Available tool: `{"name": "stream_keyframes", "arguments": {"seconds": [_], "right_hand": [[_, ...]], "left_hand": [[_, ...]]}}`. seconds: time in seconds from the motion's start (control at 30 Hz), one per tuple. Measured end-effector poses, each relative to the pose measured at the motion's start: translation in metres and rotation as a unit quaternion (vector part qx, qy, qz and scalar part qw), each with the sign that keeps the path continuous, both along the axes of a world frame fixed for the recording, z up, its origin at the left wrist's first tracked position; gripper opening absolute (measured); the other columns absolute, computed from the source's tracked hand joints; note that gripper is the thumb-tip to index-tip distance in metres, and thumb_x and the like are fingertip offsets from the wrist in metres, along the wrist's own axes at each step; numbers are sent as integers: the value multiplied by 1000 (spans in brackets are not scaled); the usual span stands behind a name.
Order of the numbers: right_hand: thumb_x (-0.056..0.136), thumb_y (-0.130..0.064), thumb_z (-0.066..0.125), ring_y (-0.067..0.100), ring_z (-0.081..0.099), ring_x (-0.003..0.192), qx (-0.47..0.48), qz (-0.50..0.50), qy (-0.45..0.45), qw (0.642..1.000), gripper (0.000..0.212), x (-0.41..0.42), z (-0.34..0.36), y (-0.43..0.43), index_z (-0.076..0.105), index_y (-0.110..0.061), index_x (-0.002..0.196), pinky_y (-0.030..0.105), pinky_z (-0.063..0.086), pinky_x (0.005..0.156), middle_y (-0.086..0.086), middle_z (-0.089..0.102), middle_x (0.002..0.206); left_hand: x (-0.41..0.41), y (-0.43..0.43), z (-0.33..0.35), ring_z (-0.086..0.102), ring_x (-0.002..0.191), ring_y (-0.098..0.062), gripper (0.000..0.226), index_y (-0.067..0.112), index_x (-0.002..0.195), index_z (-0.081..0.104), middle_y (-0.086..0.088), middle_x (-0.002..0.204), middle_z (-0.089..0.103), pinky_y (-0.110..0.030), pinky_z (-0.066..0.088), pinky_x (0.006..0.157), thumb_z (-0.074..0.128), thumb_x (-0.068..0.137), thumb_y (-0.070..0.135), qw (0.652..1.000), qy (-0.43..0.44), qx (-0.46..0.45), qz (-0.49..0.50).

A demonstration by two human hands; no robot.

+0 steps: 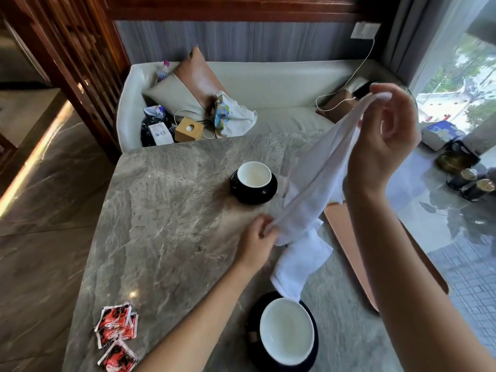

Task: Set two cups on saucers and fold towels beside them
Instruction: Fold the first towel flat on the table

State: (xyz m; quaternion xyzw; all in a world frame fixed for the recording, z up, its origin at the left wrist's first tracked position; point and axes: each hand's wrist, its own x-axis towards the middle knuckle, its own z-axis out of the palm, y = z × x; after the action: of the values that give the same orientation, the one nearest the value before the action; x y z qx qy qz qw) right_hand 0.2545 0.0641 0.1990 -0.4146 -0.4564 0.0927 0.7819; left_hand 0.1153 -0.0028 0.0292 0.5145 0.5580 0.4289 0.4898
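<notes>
Left hand [259, 234] pinches towel [316, 181] low over counter [166, 200]; right hand [386, 138] pinches its raised corner, other fingers spread loose.

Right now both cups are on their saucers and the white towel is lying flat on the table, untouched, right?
Not quite. The head view shows both cups on saucers, but the white towel is held up, stretched between the left hand and the raised right hand.
</notes>
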Motion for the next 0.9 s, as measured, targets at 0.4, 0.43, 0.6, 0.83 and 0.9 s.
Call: {"name": "stream_keyframes", "arguments": {"seconds": [0.4,0.43,0.6,0.83,0.9], "right_hand": [[90,-11,62,6,60,87,-193,216,96,952,10,-57,-25,27,70,-17,91,18,46,85,-6,69,84],[89,-12,64,8,61,86,-200,233,100,946,9,-64,-25,33,71,-19,89,18,47,83,-8,69,81],[89,-18,62,7,59,81,-236,279,70,928,13,-88,-25,56,72,-23,83,17,44,76,-11,67,74],[99,-16,45,3,52,77,-293,332,-17,896,25,-104,-71,54,52,-21,76,26,52,80,-5,54,77],[101,-19,41,8,51,77,-305,333,-85,888,24,-103,-102,52,48,-19,78,30,53,76,-2,49,79]], "left_hand": [[-152,36,48,57,70,-8,11,8,98,61,1,80,62,-20,50,65,52,92,9,930,-110,77,342],[-165,41,55,56,70,-7,13,4,101,61,0,80,60,-20,50,67,52,93,9,926,-112,86,350],[-229,46,100,50,73,-5,11,16,83,59,3,78,56,-24,42,72,54,92,17,921,-60,139,360],[-271,22,83,52,80,-21,25,7,81,58,-12,82,54,-40,44,75,53,91,29,950,19,106,293],[-270,11,55,44,76,-19,27,5,75,52,-10,78,47,-36,37,69,52,91,27,950,34,75,301]]}}
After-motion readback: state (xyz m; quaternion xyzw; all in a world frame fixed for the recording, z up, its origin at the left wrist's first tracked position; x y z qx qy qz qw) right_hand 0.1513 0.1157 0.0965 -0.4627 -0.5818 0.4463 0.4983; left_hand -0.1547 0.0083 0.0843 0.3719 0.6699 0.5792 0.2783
